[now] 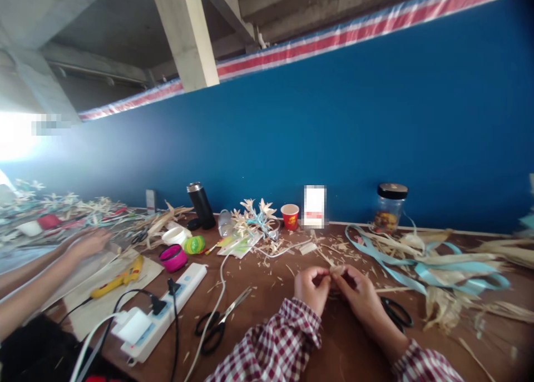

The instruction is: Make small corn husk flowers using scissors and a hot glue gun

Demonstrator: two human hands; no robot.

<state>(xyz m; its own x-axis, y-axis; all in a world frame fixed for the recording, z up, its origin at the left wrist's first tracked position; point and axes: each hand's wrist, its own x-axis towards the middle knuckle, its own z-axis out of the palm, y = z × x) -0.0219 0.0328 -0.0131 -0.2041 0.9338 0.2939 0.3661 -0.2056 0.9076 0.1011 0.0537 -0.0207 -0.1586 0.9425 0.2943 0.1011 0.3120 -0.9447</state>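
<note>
My left hand [311,288] and my right hand [357,294] meet over the brown table [267,326], both in red and white checked sleeves. Their fingertips pinch together on a small pale piece of dried husk [334,271] held between them. Black scissors [396,312] lie just right of my right wrist. A second pair of black-handled scissors [217,321] lies to the left of my left sleeve. Pale husk scraps [317,248] are scattered on the table beyond my hands.
A co-worker's bare arm and hand [85,244] reach in at the left. Near it lie a white power strip [162,309], a yellow glue gun [120,278], tape rolls [173,258], a black flask [201,205], a red cup [290,216] and a jar [390,207]. Blue ribbon [421,271] and husks lie right.
</note>
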